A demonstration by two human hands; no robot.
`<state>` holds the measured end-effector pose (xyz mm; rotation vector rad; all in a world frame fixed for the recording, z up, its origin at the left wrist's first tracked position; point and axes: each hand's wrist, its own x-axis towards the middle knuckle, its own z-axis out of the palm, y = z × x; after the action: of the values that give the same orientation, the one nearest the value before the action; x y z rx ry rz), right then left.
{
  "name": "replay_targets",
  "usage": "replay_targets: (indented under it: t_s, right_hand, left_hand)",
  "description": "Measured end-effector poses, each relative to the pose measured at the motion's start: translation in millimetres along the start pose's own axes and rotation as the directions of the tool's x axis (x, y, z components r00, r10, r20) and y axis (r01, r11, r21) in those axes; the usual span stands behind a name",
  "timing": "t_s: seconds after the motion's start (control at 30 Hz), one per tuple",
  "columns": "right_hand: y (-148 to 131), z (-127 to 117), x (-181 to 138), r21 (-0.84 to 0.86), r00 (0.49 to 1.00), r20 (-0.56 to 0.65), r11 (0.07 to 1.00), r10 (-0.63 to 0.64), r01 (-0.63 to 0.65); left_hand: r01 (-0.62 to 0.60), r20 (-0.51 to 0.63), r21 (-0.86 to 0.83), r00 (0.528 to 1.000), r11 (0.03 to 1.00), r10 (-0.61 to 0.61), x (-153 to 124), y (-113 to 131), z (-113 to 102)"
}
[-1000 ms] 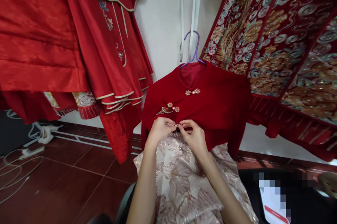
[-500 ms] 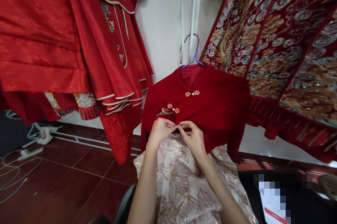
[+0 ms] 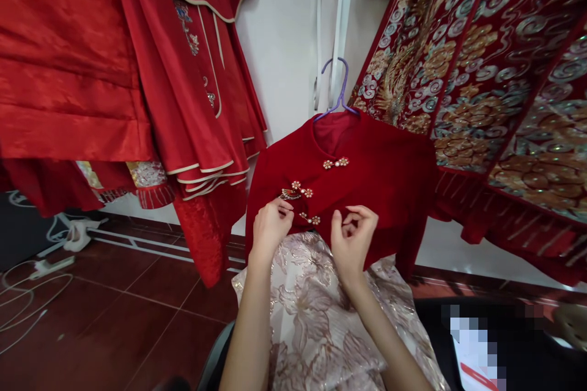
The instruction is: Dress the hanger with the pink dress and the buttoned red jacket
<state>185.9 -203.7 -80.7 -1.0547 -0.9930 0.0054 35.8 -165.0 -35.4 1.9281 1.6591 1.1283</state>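
Observation:
A dark red jacket [image 3: 376,177] hangs by its collar from a purple hanger [image 3: 342,85]. Down its front are flower-shaped, pearl-centred fasteners: one at the collar [image 3: 336,163], one on the chest [image 3: 302,189] beside an ornate brooch [image 3: 290,194], and a low one [image 3: 310,219] that is joined. My left hand [image 3: 272,226] lies at the jacket just below the brooch, thumb and fingers drawn together; whatever is between them is hidden. To the right of the low fastener, my right hand [image 3: 354,238] hovers before the jacket, fingers curled, thumb apart and nothing held.
Beneath the jacket spreads a pale floral brocade skirt [image 3: 316,293]. Red garments [image 3: 183,73] hang at left, and an embroidered red one [image 3: 481,85] at right. A phone-like object [image 3: 474,354], partly blurred, rests on a black surface. Cables [image 3: 34,308] trail over the tiled floor.
Both hands were pinching together at the low fastener. Now they have let go of it and parted, the left moving up and left, the right moving right. The fastener shows uncovered.

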Motion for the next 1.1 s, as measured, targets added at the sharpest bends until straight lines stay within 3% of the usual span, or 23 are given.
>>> replay_targets:
  t_s: [0.07, 0.13, 0.23, 0.37, 0.53, 0.93, 1.1]
  right_hand:
    - [-7, -2, 1, 0.074, 0.997, -0.065, 0.997, -0.031, 0.036]
    - [-9, -3, 1, 0.102, 0.998, -0.049, 0.994, -0.038, 0.043]
    - [-2, -1, 0, 0.036, 0.997, 0.083, 0.999, -0.007, 0.004]
    - [18, 3, -2, -0.142, 0.947, 0.32, 0.99, 0.025, 0.022]
    - [36, 9, -9, -0.189, 0.894, 0.435, 0.982, 0.107, -0.026]
    - [30, 10, -6, -0.094, 0.864, 0.456, 0.977, 0.212, -0.19]
    - [26, 9, -5, -0.06, 0.855, 0.467, 0.973, 0.226, -0.225]
  left_hand:
    - [-0.03, -0.012, 0.011, 0.999, 1.0, 0.03, -2, 3, -5]
    - [-0.081, 0.062, -0.038, 0.995, 0.996, 0.084, -3, 4, -6]
    - [-0.131, 0.175, -0.089, 0.974, 0.987, 0.145, -5, 6, 1]
    - [-0.142, 0.199, 0.02, 0.971, 0.99, 0.135, -6, 6, 12]
    - [-0.142, 0.215, 0.096, 0.969, 0.985, 0.118, -5, 6, 16]
    - [0.007, 0.224, -0.06, 0.975, 0.998, 0.007, -1, 5, 22]
    - [-0.072, 0.207, -0.097, 0.974, 0.993, 0.091, -1, 6, 18]
